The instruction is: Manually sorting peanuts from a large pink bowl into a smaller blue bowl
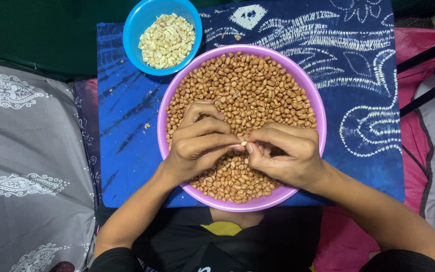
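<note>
While both hands' fingers (238, 145) pinch peanut (243, 143), blue bowl (134, 30) sits beyond purple basin (314, 95).

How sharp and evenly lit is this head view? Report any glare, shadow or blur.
Head view: sharp and evenly lit on the purple bowl, with no glare; soft shadow under the left hand and right hand; corners fall dark, and the pinched peanut is too small to resolve.

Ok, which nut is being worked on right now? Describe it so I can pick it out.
Start at the big purple bowl of brown-skinned peanuts on the blue patterned cloth. Over its near half the left hand and right hand meet fingertip to fingertip. The single peanut pinched between them shows pale, unlike the brown ones heaped below.
</note>
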